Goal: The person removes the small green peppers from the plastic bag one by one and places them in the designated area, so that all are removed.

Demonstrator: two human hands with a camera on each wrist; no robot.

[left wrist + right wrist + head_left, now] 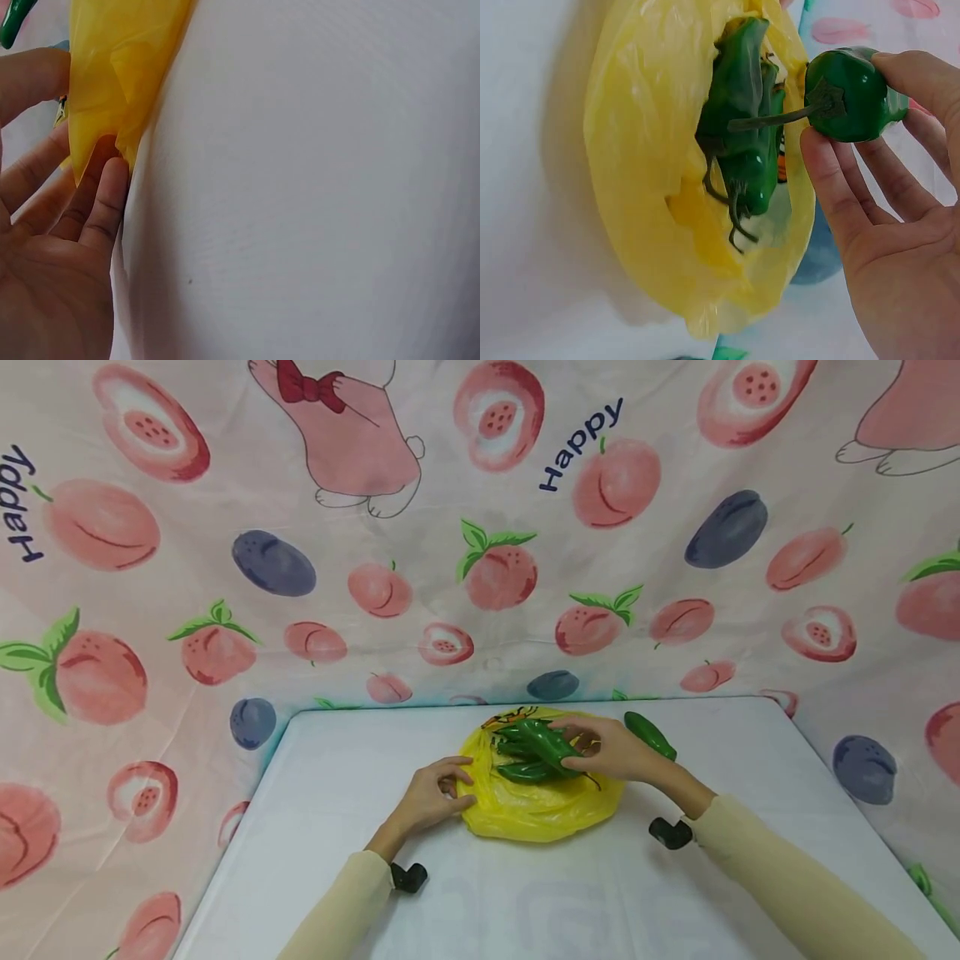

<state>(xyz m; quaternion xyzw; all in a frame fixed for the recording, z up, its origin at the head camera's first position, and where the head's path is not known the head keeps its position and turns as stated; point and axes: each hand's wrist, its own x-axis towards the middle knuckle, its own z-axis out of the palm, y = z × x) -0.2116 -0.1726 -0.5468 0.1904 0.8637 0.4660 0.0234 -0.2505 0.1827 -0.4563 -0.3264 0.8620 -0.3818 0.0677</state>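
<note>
A yellow plastic bag (525, 818) sits on the table with its mouth spread. Several green peppers (731, 112) with long curved stems lie inside it. My right hand (618, 752) pinches another green pepper (855, 94) between thumb and fingertips, over the bag's opening. The stem end of that pepper faces the right wrist camera. At the bag's left side, my left hand (427, 793) holds the thin edge, thumb on one face and fingers on the other. The left wrist view shows the fingers (109, 199) partly behind the yellow plastic.
One more green pepper (649, 735) lies on the white table (360, 743), beyond my right wrist. A fruit-printed cloth (487, 635) hangs behind the table and along its sides. Small black devices (670, 833) are strapped at both wrists.
</note>
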